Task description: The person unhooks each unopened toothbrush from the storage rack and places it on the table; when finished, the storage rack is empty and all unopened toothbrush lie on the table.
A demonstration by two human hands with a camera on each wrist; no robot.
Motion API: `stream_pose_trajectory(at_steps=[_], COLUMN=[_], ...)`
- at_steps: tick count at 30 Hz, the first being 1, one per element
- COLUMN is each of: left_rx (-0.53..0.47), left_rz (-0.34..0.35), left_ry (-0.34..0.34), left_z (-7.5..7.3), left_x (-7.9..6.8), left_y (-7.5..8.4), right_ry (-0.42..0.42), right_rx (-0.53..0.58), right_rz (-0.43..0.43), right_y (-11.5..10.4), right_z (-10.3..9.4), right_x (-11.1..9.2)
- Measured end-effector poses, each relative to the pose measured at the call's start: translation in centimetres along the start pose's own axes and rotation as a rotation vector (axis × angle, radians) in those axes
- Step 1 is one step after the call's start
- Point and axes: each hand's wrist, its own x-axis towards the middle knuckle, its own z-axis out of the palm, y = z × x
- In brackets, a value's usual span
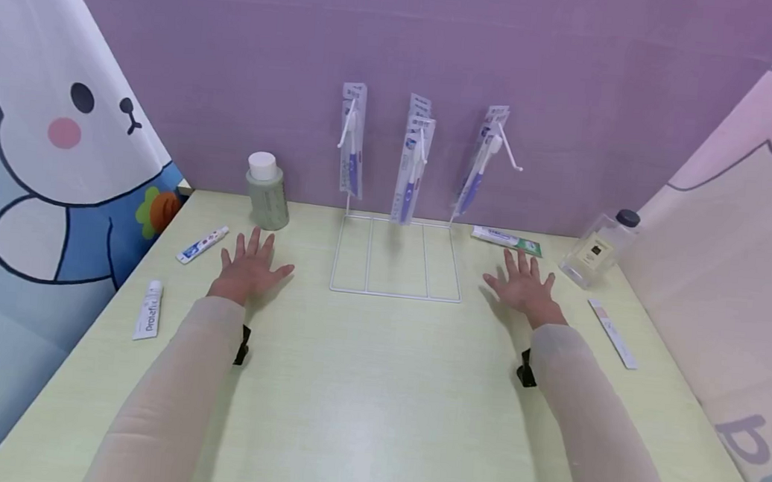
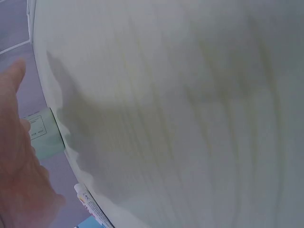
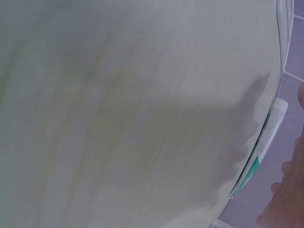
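My left hand (image 1: 247,270) is spread with straight fingers over the table, palm down and holding nothing. Just beyond its fingertips stands a green bottle with a white cap (image 1: 269,195); a small toothpaste tube (image 1: 202,244) lies to its left. My right hand (image 1: 524,286) is likewise spread and holds nothing, its fingertips close to a white and green toothpaste tube (image 1: 507,240). Between the hands, at the back, a white wire rack (image 1: 395,295) carries packaged toothbrushes (image 1: 412,172) on its hooks. Each wrist view shows part of a hand above its shadow.
A Protefix tube (image 1: 149,310) lies at the left edge of the table (image 1: 374,404). On the right are a clear bottle with a black cap (image 1: 598,248) and a thin flat strip (image 1: 612,334). A purple backdrop (image 1: 271,54) rises behind, with printed curtains at both sides.
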Motion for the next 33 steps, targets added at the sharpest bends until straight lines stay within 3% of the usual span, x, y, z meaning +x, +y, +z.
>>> stream_pose_trajectory(at_steps=[6,10,16,21,27,33], left_rx=[-0.050,-0.262,-0.664,-0.853,-0.888,-0.833], left_rz=[0.054,0.139,0.131,0.087,0.051,0.053], left_ry=[0.052,0.081,0.017,-0.041,-0.023,0.018], left_z=[0.1,0.2,0.4,1.4,3.2,4.2], left_x=[0.6,1.1,1.3,1.5,1.9,1.8], left_y=[0.0,1.3,4.7,6.6,7.7,8.3], right_ry=[0.038,0.128,0.285,0.402,0.497,0.475], right_rx=[0.002,0.049,0.343,0.597,0.766,0.920], right_rz=[-0.019,-0.056,-0.119,-0.123,-0.104,-0.044], right_y=[0.0,-0.6,-3.5,-5.8,-7.6,-8.6], right_z=[-0.6,-1.3,-4.6,-7.6,-9.9,-10.6], right_x=[0.3,1.3,3.0,4.3,5.6,6.5])
